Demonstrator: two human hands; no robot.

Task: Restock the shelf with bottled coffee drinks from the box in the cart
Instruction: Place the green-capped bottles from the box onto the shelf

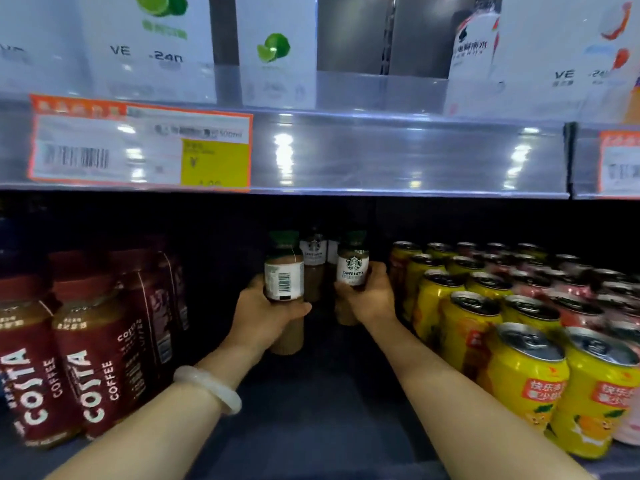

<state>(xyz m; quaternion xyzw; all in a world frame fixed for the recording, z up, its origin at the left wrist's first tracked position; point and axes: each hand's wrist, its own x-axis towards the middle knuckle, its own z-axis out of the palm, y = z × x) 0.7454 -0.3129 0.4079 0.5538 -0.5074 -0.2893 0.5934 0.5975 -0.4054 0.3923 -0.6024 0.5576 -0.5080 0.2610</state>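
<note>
Supermarket shelving fills the view: a dark lower shelf [311, 410] under a clear-fronted upper shelf edge [398, 157].

Left hand [266, 317]: fingers curled round the lower body of a coffee bottle [284, 271], which stands upright with its barcode toward the camera and a green cap on top. A pale bangle [207, 388] sits on the left wrist.

Right hand [370, 296]: fingers wrapped round a second coffee bottle [353, 268], upright, logo label facing the camera. The two bottles are near each other but apart, held in the open lane at the middle of the lower shelf.

Between and behind them, further bottles of the same drink [313, 258] stand at the back of the lane in shadow.

Left of the lane: dark red coffee bottles [86, 358] in rows. Right of the lane: yellow cans [519, 368] in rows, with pink cans [571, 306] beyond them.

Upper shelf edge: an orange-bordered price tag [138, 147] with a yellow panel. Above it stand white cartons [149, 46] printed with limes.
</note>
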